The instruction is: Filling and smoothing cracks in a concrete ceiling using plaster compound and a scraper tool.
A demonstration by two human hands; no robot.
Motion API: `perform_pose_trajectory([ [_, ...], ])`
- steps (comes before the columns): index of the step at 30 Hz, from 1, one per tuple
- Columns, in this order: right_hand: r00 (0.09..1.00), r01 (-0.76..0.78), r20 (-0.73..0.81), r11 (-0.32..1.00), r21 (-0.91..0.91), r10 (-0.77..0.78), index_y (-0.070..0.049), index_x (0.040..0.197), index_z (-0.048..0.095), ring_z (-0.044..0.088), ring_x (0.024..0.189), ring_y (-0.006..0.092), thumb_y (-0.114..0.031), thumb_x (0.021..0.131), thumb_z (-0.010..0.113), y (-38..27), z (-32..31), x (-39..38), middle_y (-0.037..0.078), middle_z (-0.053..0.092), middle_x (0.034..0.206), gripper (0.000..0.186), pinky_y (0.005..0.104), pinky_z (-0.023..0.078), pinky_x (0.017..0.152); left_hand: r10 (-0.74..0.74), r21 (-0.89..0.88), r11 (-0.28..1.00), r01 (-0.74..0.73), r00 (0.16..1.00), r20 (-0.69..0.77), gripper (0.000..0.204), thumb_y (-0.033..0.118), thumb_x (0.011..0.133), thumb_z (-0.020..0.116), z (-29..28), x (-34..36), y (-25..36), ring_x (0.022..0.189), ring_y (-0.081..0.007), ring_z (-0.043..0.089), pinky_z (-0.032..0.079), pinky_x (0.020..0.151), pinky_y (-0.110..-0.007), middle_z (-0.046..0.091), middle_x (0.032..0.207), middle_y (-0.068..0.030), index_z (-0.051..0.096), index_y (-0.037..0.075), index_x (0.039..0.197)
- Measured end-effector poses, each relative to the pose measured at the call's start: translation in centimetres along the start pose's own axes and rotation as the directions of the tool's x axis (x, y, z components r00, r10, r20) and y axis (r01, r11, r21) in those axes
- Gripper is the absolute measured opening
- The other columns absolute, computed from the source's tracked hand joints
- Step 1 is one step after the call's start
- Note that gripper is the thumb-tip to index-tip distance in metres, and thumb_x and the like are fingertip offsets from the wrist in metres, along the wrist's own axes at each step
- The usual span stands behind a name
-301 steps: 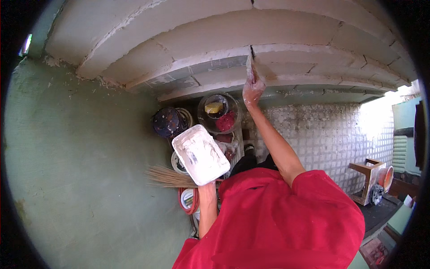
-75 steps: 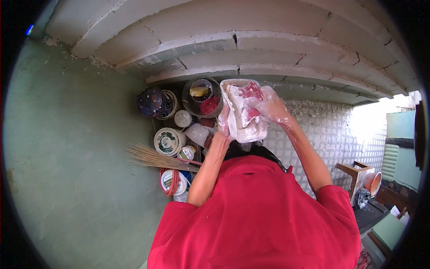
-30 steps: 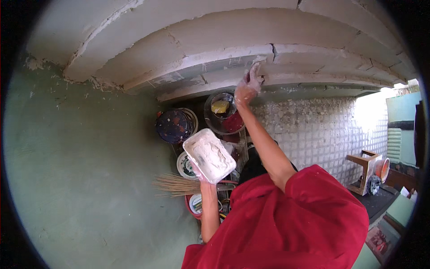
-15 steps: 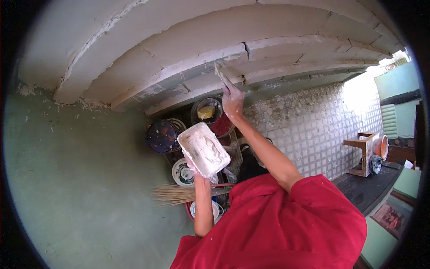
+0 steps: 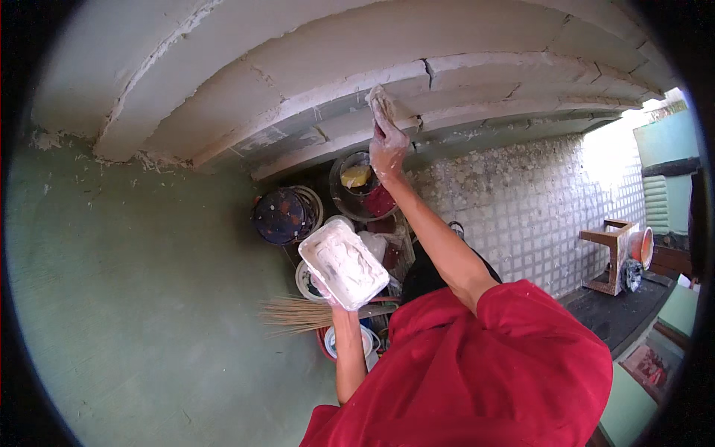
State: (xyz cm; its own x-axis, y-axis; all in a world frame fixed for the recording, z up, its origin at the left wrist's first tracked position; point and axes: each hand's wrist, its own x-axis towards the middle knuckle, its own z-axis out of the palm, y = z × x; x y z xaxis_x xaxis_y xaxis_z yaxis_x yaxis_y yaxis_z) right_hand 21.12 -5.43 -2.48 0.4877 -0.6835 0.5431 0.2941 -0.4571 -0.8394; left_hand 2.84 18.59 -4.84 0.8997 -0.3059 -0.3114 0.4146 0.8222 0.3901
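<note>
My left hand (image 5: 328,292) holds a white rectangular tub (image 5: 308,257) from beneath and along its near side. Thick white paste (image 5: 344,261) coats the inside of the tub. My right hand (image 5: 389,153), whitened with paste, is raised beyond the tub and closed around a paste-smeared putty knife (image 5: 380,100); its handle is hidden in the fingers. The blade is at the pale stepped ledge (image 5: 350,89), close to a dark crack in its edge. Whether the blade touches the surface, I cannot tell.
Below the ledge stand a dark paint-spattered bucket (image 5: 281,216) and a round basin (image 5: 344,197) with a yellow object inside. A stick broom (image 5: 294,314) lies near white-lidded pails. A green wall (image 5: 149,298) fills the left; at right a wooden stool (image 5: 617,253) stands on a dark surface.
My right hand has tilted the putty knife, so its blade now shows broader and farther right along the ledge. The tub stays in my left hand. The whole view has shifted slightly.
</note>
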Motion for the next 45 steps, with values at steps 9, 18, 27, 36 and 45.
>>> perform_pose_trajectory([
  [9, 0.95, -0.206, -0.276, 0.959, -0.193, 0.148, -0.005, 0.119, 0.063, 0.067, 0.096, 0.0261, 0.004, 0.085, 0.054, 1.8, -2.1, 2.2, 0.018, 0.067, 0.106, 0.036, 0.0311, 0.051, 0.081, -0.029, 0.021, 0.999, 0.028, 0.997, 0.067, 0.078, 0.067, 0.085, 0.042, 1.1, 0.6, 0.5, 0.123, -0.0343, 0.048, 0.041, 0.102, -0.051, 0.045, 0.14, -0.0108, 0.035, 0.014, 0.142],
  [18, 0.996, -0.074, -0.05, 0.997, 0.034, 0.076, -0.004, 0.132, 0.051, 0.042, 0.13, 0.0313, 0.016, 0.074, 0.047, -1.6, 1.5, -1.0, 0.019, 0.048, 0.136, 0.061, 0.0366, 0.035, 0.106, 0.029, 0.046, 0.999, -0.026, 0.999, -0.044, 0.072, 0.062, 0.088, 0.04, 1.0, 0.4, 0.7, 0.119, -0.032, 0.051, 0.044, 0.099, -0.049, 0.047, 0.138, -0.0099, 0.037, 0.014, 0.141],
  [27, 0.963, -0.203, -0.175, 0.979, 0.029, 0.205, -0.005, 0.131, 0.051, 0.045, 0.127, 0.0301, 0.013, 0.078, 0.048, 2.3, -2.6, 2.0, 0.019, 0.049, 0.134, 0.056, 0.0361, 0.038, 0.104, 0.074, 0.09, 0.994, -0.065, 0.991, -0.107, 0.071, 0.062, 0.089, 0.039, -0.5, 0.2, 0.9, 0.119, -0.0316, 0.052, 0.044, 0.099, -0.048, 0.048, 0.138, -0.0092, 0.037, 0.014, 0.141],
  [36, 0.994, -0.113, 0.011, 0.985, 0.134, 0.112, -0.005, 0.127, 0.055, 0.049, 0.124, 0.0288, 0.011, 0.08, 0.049, -0.4, 0.8, -2.9, 0.019, 0.052, 0.131, 0.05, 0.0346, 0.04, 0.102, 0.121, 0.129, 0.986, -0.103, 0.984, -0.135, 0.067, 0.059, 0.091, 0.039, -0.2, -0.3, 0.8, 0.119, -0.0299, 0.052, 0.045, 0.098, -0.047, 0.047, 0.138, -0.0084, 0.037, 0.014, 0.141],
  [45, 0.822, -0.557, 0.021, 0.811, -0.178, 0.569, -0.004, 0.122, 0.059, 0.06, 0.112, 0.0272, 0.011, 0.08, 0.05, 4.2, -2.0, 0.0, 0.02, 0.058, 0.123, 0.045, 0.0329, 0.047, 0.093, 0.192, 0.292, 0.937, -0.189, 0.981, 0.016, 0.065, 0.054, 0.093, 0.038, 0.2, -1.3, 1.3, 0.123, -0.0281, 0.048, 0.041, 0.103, -0.046, 0.044, 0.141, -0.0078, 0.033, 0.014, 0.143],
])
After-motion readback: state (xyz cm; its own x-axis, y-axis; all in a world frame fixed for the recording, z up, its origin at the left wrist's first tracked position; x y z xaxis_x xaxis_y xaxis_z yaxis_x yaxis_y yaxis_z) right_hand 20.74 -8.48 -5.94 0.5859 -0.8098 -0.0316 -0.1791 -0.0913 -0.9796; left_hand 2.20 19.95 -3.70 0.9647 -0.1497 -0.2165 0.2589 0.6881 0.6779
